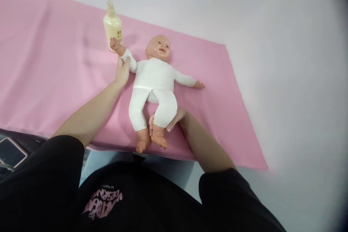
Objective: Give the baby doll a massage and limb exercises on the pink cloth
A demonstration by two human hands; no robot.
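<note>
A baby doll (154, 74) with a white cloth body lies on its back on a pink sheet (212, 116), head away from me. My left hand (123, 70) is closed around the doll's raised arm on the left, near the wrist; its fingers are mostly hidden behind the sleeve. Under the doll's right-side lower leg is my right hand (174, 119), its thumb on one side and fingertips showing between the legs, gripping the leg. The doll's other arm stretches out to the right on the sheet.
A pale yellow pump bottle (112, 27) stands just behind the doll's raised hand. The pink sheet's near edge runs close to the doll's feet. At the lower left, a phone (12, 152) lies on a dark surface beside my sleeve.
</note>
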